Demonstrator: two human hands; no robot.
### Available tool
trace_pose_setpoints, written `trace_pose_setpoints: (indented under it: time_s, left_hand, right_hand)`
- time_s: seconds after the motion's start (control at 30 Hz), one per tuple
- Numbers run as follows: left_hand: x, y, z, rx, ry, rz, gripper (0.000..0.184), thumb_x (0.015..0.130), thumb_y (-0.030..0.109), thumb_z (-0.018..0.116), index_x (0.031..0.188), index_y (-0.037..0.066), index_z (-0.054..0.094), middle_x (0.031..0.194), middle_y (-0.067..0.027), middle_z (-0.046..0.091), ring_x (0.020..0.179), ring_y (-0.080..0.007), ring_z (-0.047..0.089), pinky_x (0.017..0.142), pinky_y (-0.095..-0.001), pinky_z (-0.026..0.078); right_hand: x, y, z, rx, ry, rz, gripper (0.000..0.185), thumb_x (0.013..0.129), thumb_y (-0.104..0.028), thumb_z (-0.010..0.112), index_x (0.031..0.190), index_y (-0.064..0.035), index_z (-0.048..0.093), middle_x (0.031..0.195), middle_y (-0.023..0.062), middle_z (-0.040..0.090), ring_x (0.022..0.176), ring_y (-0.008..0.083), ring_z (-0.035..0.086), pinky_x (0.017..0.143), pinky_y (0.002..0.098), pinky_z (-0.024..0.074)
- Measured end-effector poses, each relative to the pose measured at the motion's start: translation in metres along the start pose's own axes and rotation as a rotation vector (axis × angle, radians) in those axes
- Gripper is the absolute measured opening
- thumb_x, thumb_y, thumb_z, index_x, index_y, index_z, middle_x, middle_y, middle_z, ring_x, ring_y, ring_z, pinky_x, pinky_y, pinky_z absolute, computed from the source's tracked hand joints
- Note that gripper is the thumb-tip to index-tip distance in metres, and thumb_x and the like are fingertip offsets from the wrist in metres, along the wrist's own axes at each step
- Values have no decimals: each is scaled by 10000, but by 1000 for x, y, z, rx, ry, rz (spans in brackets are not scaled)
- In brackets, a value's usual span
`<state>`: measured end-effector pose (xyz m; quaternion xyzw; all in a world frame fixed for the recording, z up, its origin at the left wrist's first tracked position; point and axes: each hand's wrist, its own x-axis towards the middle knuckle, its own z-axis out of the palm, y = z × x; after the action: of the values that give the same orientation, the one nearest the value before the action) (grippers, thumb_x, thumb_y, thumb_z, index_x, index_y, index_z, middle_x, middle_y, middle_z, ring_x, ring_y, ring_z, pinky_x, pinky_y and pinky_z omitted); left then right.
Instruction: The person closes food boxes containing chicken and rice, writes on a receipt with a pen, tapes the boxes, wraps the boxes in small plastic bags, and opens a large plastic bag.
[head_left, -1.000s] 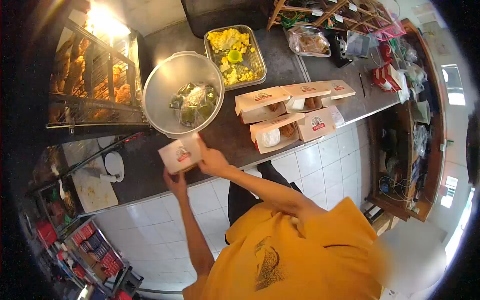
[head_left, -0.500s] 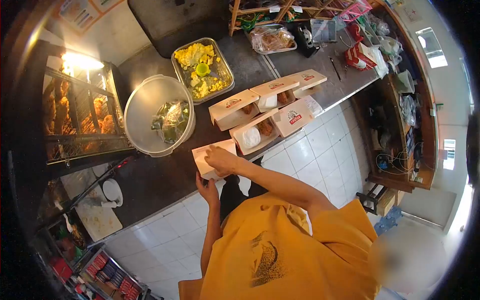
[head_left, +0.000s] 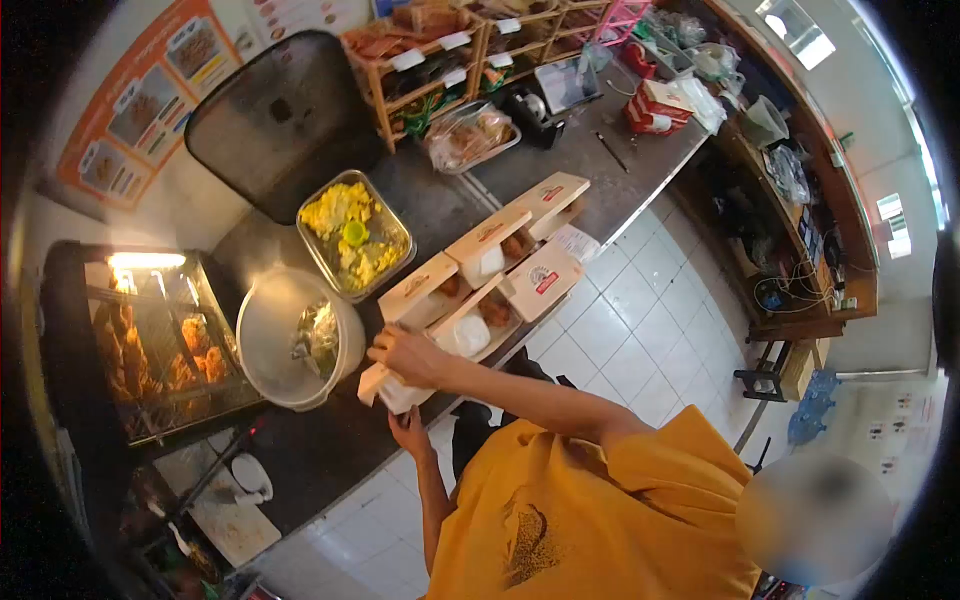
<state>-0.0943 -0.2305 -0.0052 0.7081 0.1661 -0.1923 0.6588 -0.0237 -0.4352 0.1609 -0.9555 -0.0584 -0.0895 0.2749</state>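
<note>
Food in four unclosed cartons, one looks closed, one in hand

The right hand (head_left: 408,357), fingers curled, grips the top of a small white cardboard carton (head_left: 401,397); the left hand (head_left: 408,430), partly curled, supports its lower edge. Its contents cannot be made out. It is over the dark countertop (head_left: 310,450), near a translucent round plastic tub (head_left: 272,330) and four white, lidded cardboard cartons (head_left: 413,288), unclosed, with brown fried food (head_left: 494,312) inside. Another red-printed white carton (head_left: 543,284) looks closed.
</note>
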Motion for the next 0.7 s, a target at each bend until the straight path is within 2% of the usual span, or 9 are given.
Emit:
trace_pose_setpoints:
  time_s: [0.03, 0.1, 0.17, 0.3, 0.37, 0.47, 0.57, 0.63, 0.7]
  left_hand:
    - [-2, -1, 3, -171, 11, -3, 620, 907, 25, 688, 1463, -10, 416, 1338, -153, 567, 1152, -247, 590, 962, -349, 489]
    - [-19, 12, 2, -150, 38, 0, 595, 936, 78, 653, 1477, 40, 408, 1392, -117, 534, 1244, -247, 539, 980, -422, 474]
    - [-36, 17, 1, -101, 155, -45, 636, 923, 150, 675, 1490, 86, 395, 1430, -135, 495, 1255, -284, 520, 977, -454, 466]
    - [-47, -74, -34, -19, 425, -99, 590, 929, 220, 625, 1464, 89, 413, 1437, -136, 479, 1251, -308, 509, 967, -542, 448]
    - [-83, -66, -12, -47, 568, -229, 589, 909, 229, 639, 1439, 85, 425, 1414, -140, 506, 1251, -340, 510, 962, -562, 448]
    - [-116, -72, 39, -98, 749, -350, 564, 911, 203, 629, 1427, 79, 438, 1365, -139, 534, 1174, -326, 552, 889, -526, 484]
    - [-161, -75, 100, -23, 738, -368, 547, 909, 158, 616, 1420, 77, 441, 1351, -127, 531, 1117, -292, 577, 810, -459, 508]
    - [-186, -71, 144, 109, 665, -275, 538, 904, 128, 611, 1413, 83, 444, 1342, -112, 523, 1076, -264, 587, 758, -411, 512]
    - [-212, -21, 201, 178, 652, -297, 530, 897, 104, 627, 1397, 81, 452, 1336, -90, 506, 1034, -227, 586, 737, -360, 506]
  right_hand:
    - [-11, 2, -25, 103, 70, -34, 196, 755, -110, 708, 936, -38, 691, 949, 151, 641, 1037, 323, 624, 857, 477, 529]
    - [-34, 19, -90, 416, -3, 49, 234, 797, -122, 704, 1008, -21, 698, 988, 152, 670, 1035, 306, 643, 896, 444, 515]
    - [-58, 83, -130, 509, 115, 95, 278, 823, -109, 695, 1072, 13, 689, 1056, 176, 695, 987, 299, 680, 886, 422, 525]
    - [-82, 247, -241, 186, 222, 443, 279, 801, -28, 660, 1076, 2, 699, 920, 172, 728, 853, 288, 724, 764, 399, 564]
    - [-75, 320, -280, 258, 300, 692, 227, 788, -51, 652, 1002, -33, 724, 843, 166, 725, 820, 309, 723, 720, 414, 568]
    - [-42, 421, -286, 27, 337, 613, 136, 788, -113, 658, 884, -47, 729, 836, 177, 719, 793, 348, 712, 701, 451, 570]
    - [13, 484, -252, -69, 94, 469, 247, 753, -124, 693, 987, -59, 741, 888, 177, 720, 830, 319, 715, 718, 423, 567]
    - [62, 541, -197, -86, 64, 412, 267, 757, -135, 686, 1010, -70, 743, 927, 184, 717, 885, 325, 707, 732, 443, 563]
    - [102, 555, -175, -108, 68, 401, 274, 766, -140, 675, 1024, -79, 741, 958, 191, 713, 934, 335, 697, 742, 458, 558]
